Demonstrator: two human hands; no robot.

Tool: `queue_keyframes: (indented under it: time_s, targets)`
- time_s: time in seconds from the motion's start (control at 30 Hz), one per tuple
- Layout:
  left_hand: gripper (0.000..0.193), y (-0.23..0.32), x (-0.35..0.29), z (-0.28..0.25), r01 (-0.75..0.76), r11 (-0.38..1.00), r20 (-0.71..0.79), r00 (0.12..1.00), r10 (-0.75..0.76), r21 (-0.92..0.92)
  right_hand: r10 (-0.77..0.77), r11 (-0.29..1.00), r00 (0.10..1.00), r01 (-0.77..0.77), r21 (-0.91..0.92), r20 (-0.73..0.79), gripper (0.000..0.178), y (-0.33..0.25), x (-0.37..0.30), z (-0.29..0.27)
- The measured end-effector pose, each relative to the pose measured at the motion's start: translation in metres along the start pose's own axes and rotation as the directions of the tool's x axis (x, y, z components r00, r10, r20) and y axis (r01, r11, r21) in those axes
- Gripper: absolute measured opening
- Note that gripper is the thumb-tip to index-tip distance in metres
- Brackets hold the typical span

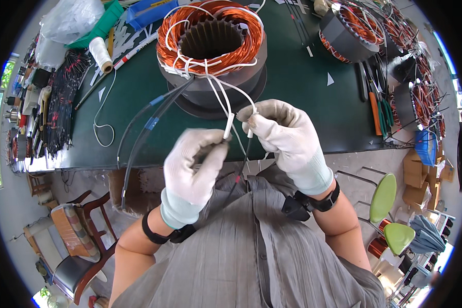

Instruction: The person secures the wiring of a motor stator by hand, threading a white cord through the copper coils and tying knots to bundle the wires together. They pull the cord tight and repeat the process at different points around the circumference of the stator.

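Observation:
A motor stator with copper windings and white sleeved leads stands on the green table in front of me. My left hand, in a white glove, pinches a white sleeve on one of the stator's lead wires. My right hand, also gloved, grips another white lead just right of it. Both hands are held above the table's near edge. Black cables with blue tape run from the stator down to the left.
More wound stators stand at the far right, with pliers and cutters beside them. A spool of white cord, plastic bags and bundles of black parts lie at the left. A green stool and a wooden chair stand below.

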State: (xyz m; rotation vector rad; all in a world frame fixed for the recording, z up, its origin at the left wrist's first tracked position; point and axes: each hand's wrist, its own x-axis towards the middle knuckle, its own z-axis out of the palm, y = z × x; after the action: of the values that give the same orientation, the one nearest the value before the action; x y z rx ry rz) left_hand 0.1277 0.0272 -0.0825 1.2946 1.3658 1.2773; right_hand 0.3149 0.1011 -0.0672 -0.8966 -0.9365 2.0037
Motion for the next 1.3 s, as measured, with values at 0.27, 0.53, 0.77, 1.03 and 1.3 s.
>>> queue_keyframes:
  time_s: [0.27, 0.53, 0.77, 1.03, 1.3]
  targets:
    - [0.017, 0.025, 0.010, -0.011, 0.101, 0.990, 0.023, 0.994, -0.104, 0.102, -0.024, 1.000, 0.995, 0.026, 0.013, -0.094, 0.020, 0.000, 0.000, 0.021]
    - [0.022, 0.026, 0.026, -0.007, 0.402, 0.877, 0.106, 0.916, -0.388, -0.264, -0.253, 0.963, 0.961, 0.262, 0.067, -0.114, 0.015, 0.015, 0.006, 0.030]
    - [0.013, 0.024, 0.030, -0.008, 0.594, 0.652, 0.354, 0.805, -0.477, -0.472, -0.413, 0.888, 0.911, 0.405, -0.218, 0.007, 0.016, 0.023, 0.013, 0.010]
    - [0.018, 0.025, 0.036, -0.016, 0.548, 0.760, 0.332, 0.831, -0.446, -0.350, -0.171, 0.878, 0.984, 0.132, -0.460, -0.044, 0.034, -0.116, 0.095, -0.042]
    - [0.020, 0.037, 0.044, -0.005, 0.530, 0.800, 0.261, 0.844, -0.468, -0.281, 0.014, 0.999, 0.942, -0.001, -0.038, 0.335, 0.034, -0.150, 0.098, -0.046]
